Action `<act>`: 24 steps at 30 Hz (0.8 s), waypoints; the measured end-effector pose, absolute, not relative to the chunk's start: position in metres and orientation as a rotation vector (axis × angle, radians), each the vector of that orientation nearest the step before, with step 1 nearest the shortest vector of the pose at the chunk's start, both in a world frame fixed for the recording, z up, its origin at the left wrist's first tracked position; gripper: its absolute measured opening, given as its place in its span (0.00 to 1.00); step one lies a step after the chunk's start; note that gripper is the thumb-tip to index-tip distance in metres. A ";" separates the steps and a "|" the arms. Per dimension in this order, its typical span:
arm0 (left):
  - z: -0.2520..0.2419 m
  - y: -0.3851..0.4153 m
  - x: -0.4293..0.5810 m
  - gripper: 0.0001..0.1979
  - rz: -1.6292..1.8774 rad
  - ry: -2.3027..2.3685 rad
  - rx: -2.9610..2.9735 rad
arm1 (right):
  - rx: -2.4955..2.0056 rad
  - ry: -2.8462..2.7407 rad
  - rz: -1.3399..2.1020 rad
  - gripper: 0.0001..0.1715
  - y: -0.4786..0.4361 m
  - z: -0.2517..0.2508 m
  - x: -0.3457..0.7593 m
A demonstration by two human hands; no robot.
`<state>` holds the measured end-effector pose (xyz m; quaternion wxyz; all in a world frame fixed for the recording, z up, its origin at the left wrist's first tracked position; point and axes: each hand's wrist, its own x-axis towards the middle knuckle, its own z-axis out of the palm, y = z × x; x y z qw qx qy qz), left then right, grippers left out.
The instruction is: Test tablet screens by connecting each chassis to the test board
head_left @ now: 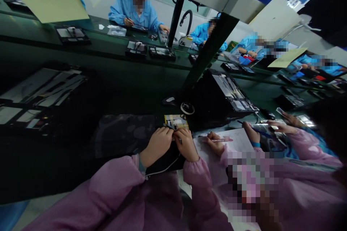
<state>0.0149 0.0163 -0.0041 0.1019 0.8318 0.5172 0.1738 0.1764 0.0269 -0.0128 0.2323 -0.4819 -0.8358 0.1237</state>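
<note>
My left hand and my right hand meet at the table edge in front of me, knuckles up and fingers curled closed. Their fingertips pinch together at a small dark part that I cannot make out. Just beyond the fingers lies a yellow-edged flat piece with pale and dark patches, partly covered by my hands. To the left of my left hand is a dark, glossy flat panel. A thin white cord runs from my left cuff below my hands.
Stacks of opened device housings stand at left and right. Behind the yellow-edged piece sits a round coil. At my right a co-worker in pink holds a pen over paper. People in blue work across the bench.
</note>
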 end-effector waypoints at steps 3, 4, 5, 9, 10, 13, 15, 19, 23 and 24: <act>-0.004 0.016 0.015 0.09 0.490 1.503 2.490 | -1.292 -2.340 0.304 0.10 0.029 -0.014 0.176; -0.003 0.016 0.015 0.08 0.481 1.499 2.498 | -1.286 -2.354 0.281 0.10 0.029 -0.014 0.175; -0.003 0.015 0.015 0.08 0.469 1.494 2.507 | -1.279 -2.369 0.255 0.10 0.029 -0.013 0.175; -0.003 0.012 0.017 0.09 0.406 1.491 2.539 | -1.219 -2.433 0.185 0.09 0.029 -0.013 0.175; -0.003 0.011 0.018 0.09 0.391 1.498 2.541 | -1.195 -2.451 0.182 0.09 0.029 -0.013 0.175; -0.007 0.008 0.024 0.10 0.366 1.516 2.532 | -1.134 -2.497 0.178 0.10 0.027 -0.016 0.176; -0.010 0.006 0.027 0.10 0.360 1.516 2.520 | -1.116 -2.519 0.188 0.10 0.025 -0.016 0.177; 0.006 -0.007 0.020 0.17 0.378 1.509 2.482 | -1.178 -2.400 0.353 0.10 0.022 -0.010 0.186; 0.050 -0.006 -0.010 0.22 0.418 1.465 2.341 | -1.240 -2.020 0.676 0.18 0.036 0.002 0.189; 0.059 0.003 -0.019 0.18 0.447 1.500 2.310 | -1.293 -1.951 0.686 0.18 0.043 0.004 0.186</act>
